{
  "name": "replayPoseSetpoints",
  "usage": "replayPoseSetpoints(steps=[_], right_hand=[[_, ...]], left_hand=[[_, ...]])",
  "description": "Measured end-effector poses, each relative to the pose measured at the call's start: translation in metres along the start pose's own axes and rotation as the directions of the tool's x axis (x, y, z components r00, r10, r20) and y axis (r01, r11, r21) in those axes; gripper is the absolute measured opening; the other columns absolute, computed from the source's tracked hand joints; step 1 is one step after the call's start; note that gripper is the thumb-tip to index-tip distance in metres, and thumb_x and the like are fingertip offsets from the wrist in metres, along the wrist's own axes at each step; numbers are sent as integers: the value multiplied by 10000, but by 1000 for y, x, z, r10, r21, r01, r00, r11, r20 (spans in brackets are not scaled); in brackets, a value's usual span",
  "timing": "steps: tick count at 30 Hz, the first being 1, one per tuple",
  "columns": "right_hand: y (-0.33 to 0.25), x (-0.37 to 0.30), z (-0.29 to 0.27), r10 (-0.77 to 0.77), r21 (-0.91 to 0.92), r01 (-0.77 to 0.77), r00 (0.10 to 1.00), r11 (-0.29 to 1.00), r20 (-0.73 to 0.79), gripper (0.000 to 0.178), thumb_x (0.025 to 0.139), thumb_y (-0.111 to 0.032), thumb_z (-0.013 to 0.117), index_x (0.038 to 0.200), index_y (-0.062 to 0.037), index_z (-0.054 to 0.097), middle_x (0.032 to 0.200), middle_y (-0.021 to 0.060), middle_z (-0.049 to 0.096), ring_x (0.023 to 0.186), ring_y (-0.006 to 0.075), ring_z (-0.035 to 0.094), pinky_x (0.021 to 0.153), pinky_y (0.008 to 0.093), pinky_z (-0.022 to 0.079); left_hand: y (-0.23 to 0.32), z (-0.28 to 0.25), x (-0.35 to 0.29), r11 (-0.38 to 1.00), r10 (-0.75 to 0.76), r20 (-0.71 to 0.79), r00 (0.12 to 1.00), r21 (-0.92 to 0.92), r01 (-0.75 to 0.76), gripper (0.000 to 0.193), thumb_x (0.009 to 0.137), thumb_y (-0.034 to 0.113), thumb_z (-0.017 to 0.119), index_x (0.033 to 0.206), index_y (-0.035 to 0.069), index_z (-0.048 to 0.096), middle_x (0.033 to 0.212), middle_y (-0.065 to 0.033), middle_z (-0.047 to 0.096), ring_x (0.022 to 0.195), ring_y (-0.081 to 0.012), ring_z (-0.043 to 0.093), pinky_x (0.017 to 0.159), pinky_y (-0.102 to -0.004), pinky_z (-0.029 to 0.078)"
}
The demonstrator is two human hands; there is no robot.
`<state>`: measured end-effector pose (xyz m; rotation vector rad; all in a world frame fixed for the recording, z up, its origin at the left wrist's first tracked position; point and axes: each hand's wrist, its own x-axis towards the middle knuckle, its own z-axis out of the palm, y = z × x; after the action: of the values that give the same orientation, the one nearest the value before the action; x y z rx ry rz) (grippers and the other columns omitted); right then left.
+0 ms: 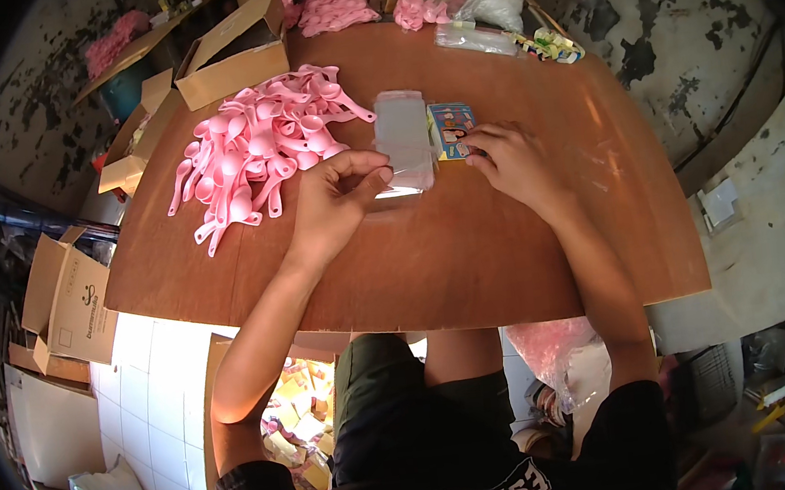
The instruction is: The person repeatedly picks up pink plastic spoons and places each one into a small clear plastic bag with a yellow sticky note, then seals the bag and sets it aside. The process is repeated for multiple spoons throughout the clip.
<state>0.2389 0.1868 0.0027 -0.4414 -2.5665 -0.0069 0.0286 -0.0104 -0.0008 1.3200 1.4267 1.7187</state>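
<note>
The left hand [334, 201] has thumb and forefinger pinched together at the near left edge of the clear plastic bags [400, 123], which lie in a stack on the counter [414, 271]; the right hand [519, 163], apart from it, has bent fingers at the right edge of the small blue printed cards [450, 124], though whether they grip one I cannot tell. Such thin film may cling, so the pinch could lift two bags or drag the stack askew. The cards sit just beside the bags, and a careless fingertip could fan them out or pull up several. Farther left, the heap of pink spoons [260, 142] is loosely piled near the left forearm; an elbow swung wide could send some sliding, perhaps over the counter's edge.
</note>
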Motion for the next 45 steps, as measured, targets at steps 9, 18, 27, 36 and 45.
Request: replayPoseSetpoints(steps=[9, 18, 27, 36, 45], right_hand=[[-5, 5, -8, 90, -14, -102, 924, 995, -372, 127, 904, -150, 665, 959, -42, 704, 917, 86, 697, 806, 267, 663, 709, 363, 534], [-72, 18, -53, 369, 698, 92, 795, 711, -481, 171, 972, -107, 634, 1017, 52, 677, 907, 49, 681, 841, 80, 604, 747, 219, 479], [-69, 20, -54, 121, 538, 64, 946, 841, -302, 124, 920, -58, 670, 984, 41, 705, 852, 91, 683, 736, 129, 632, 655, 255, 500], [-88, 19, -78, 103, 524, 12, 976, 852, -190, 128, 909, -41, 674, 1013, 23, 713, 858, 77, 687, 738, 118, 629, 656, 246, 502], [-114, 20, -75, -22, 553, 73, 995, 830, -98, 124, 878, -72, 717, 977, 3, 714, 871, 77, 708, 822, 171, 666, 760, 289, 518]], left_hand=[[1, 0, 0, 992, -48, -83, 995, -124, 38, 168, 911, 71, 691, 1040, -34, 710, 903, -58, 724, 773, -91, 656, 770, -243, 510], [5, -6, -4, 992, -53, -26, 998, -115, 49, 184, 906, 86, 704, 1049, -29, 721, 916, -64, 733, 779, -94, 657, 747, -243, 515], [18, -9, -13, 1000, -13, 160, 987, -11, 15, 187, 927, 127, 700, 1025, -31, 718, 899, -46, 721, 767, -79, 644, 737, -239, 515], [27, -6, -20, 995, -2, 146, 989, -101, 17, 213, 931, 132, 697, 1051, -43, 713, 914, -54, 731, 781, -72, 645, 727, -234, 518], [37, 4, -27, 993, 44, 116, 992, -113, -31, 223, 936, 133, 693, 1073, -42, 715, 933, -53, 735, 803, -57, 630, 691, -228, 517]])
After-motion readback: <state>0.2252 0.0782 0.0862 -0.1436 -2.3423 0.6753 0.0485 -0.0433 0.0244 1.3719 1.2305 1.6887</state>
